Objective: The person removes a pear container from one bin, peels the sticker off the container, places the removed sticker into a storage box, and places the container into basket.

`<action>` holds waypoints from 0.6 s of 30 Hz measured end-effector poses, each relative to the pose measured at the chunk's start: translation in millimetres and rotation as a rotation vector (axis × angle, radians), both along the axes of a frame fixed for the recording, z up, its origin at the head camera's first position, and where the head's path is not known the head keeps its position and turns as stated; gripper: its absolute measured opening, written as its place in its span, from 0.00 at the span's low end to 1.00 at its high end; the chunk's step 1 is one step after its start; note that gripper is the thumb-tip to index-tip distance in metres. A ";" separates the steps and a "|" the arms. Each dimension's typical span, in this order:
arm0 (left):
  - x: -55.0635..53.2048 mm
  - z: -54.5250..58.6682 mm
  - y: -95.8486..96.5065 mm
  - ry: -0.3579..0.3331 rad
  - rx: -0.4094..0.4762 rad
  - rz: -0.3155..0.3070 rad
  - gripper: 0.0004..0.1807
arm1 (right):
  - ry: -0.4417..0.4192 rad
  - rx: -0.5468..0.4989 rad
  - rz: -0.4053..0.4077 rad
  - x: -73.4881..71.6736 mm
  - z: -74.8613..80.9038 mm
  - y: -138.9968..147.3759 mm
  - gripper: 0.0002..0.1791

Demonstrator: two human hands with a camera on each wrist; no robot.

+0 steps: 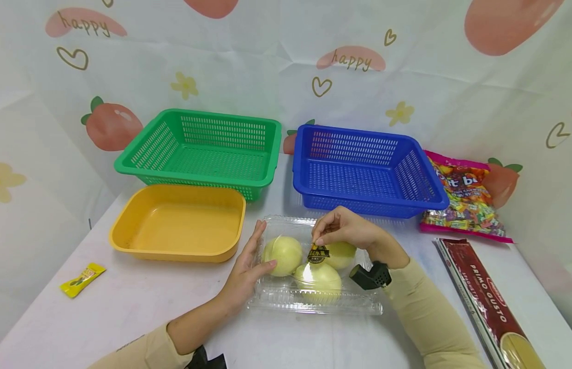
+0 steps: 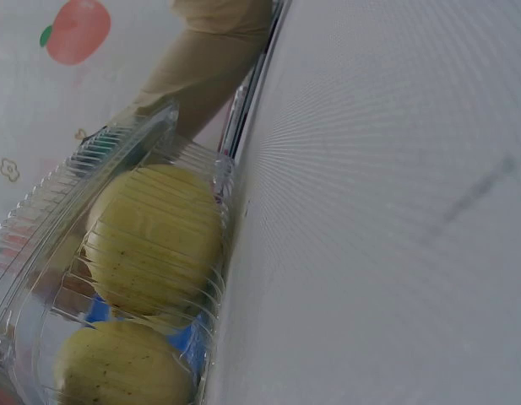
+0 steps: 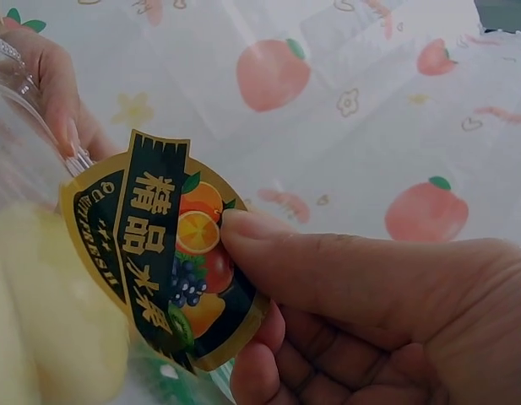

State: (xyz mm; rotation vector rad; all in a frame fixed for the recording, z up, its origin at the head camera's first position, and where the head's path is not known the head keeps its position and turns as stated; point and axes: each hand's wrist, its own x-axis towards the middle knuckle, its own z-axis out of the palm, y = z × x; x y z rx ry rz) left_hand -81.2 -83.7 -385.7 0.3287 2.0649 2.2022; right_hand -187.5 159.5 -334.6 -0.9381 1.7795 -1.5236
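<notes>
A clear plastic box (image 1: 286, 293) holding three round, pale yellow-green fruits (image 1: 319, 281) lies on the table in front of me. My left hand (image 1: 242, 277) rests along the box's left side, fingers extended and thumb over its top. Over the lid, my right hand (image 1: 346, 230) pinches a black and gold fruit sticker (image 1: 318, 254) between thumb and fingers. The right wrist view shows the sticker (image 3: 159, 253) with its printed fruit and lettering facing the camera. Through the ribbed box wall, the left wrist view shows two fruits (image 2: 154, 240).
A yellow tub (image 1: 175, 253) stands left of the box, before a green basket (image 1: 198, 179). Behind the box is a blue basket (image 1: 369, 202). At right lie a candy bag (image 1: 466, 200) and a spaghetti pack (image 1: 489, 302). A small yellow packet (image 1: 83, 280) lies far left.
</notes>
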 end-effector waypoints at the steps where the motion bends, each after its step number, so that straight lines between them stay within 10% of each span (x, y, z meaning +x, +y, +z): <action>1: 0.0 0.0 0.0 -0.001 0.001 -0.001 0.43 | -0.001 -0.011 0.010 -0.3 -0.7 0.3 0.05; 18: -0.1 -0.7 -0.4 0.002 0.009 -0.009 0.43 | -0.021 -0.047 -0.007 1.0 -2.7 1.8 0.13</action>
